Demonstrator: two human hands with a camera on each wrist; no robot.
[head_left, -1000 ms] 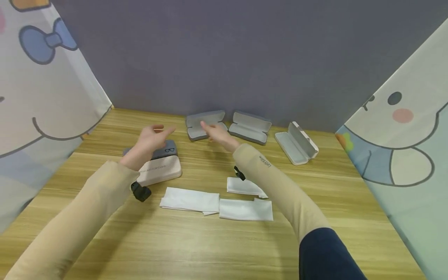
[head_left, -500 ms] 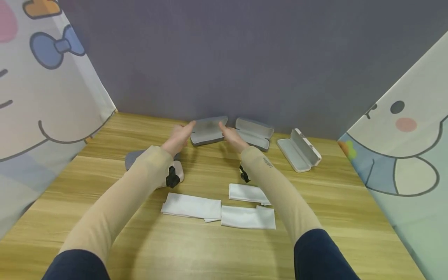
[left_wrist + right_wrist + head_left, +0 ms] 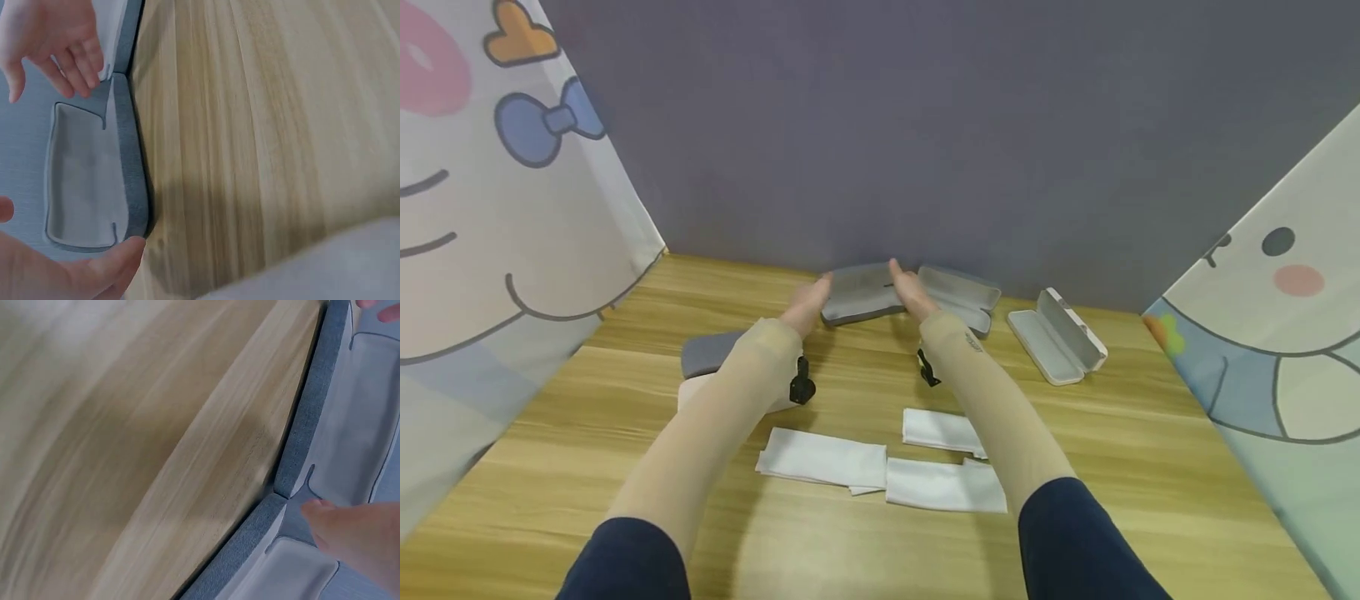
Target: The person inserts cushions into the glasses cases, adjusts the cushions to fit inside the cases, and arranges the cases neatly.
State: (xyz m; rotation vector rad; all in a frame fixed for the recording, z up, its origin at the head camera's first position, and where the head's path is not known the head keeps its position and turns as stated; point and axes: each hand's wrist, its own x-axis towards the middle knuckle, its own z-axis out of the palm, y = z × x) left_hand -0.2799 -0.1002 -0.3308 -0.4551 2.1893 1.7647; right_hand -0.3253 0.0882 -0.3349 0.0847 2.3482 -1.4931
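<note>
An open grey eyeglass case (image 3: 859, 293) stands at the back of the table, its pale lining facing me. My left hand (image 3: 808, 303) is at its left end, fingers extended beside the case's corner in the left wrist view; I cannot tell whether they touch it. My right hand (image 3: 913, 293) is at the other end, where a second open grey eyeglass case (image 3: 958, 293) adjoins. In the left wrist view the right hand (image 3: 53, 40) has its fingers straight and apart. Its thumb (image 3: 337, 528) lies over the junction of both cases in the right wrist view.
A third open eyeglass case (image 3: 1051, 342), white outside, stands to the right. Closed grey (image 3: 706, 353) and whitish (image 3: 692, 390) cases lie at left, partly behind my left sleeve. Several folded white cloths (image 3: 823, 458) lie in front. A grey wall (image 3: 880, 133) rises behind the table.
My left hand has moved right, from above the closed cases to the left end of the open grey case. My right hand has shifted slightly to that case's right end.
</note>
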